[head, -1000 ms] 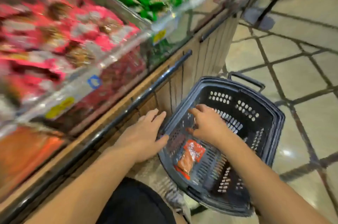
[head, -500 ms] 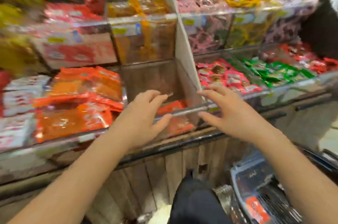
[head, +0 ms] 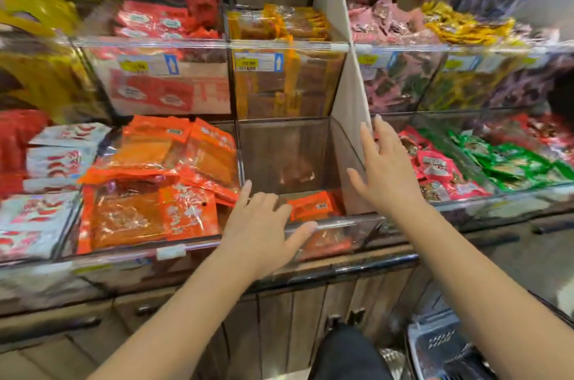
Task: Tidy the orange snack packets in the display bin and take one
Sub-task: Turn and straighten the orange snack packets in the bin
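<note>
Shop shelving (head: pixel 192 42) fills the view, tiers of clear plastic boxes over a wooden counter (head: pixel 279 317). Left of the bin (head: pixel 329 224), the nearly empty middle one, a neighbouring box holds a loose orange heap (head: pixel 149 181). A second ago both hands were down at the basket, where one orange packet lay; now they are up at the bin. The left hand (head: pixel 264 230) is open and holds nothing, its thumb lying along the bin's front rim and its fingers reaching over it. The few packets (head: pixel 310 205) left lie inside the bin at the front, just beyond those fingers and untouched. The right hand (head: pixel 385 174) hangs higher, at the bin's right edge, with its fingers spread and empty, just beside the white divider (head: pixel 351 100). Below and right of the bin only a corner of the basket (head: pixel 441 348) shows, its contents out of sight. I judge that one packet is already taken and the hands are back to straighten what remains. A yellow tag (head: pixel 139 65) above and left of the bin seems to end in 90. The price tag (head: pixel 248 63) straight above the bin reads 10.90, and print on the packets is too blurred to read.
</note>
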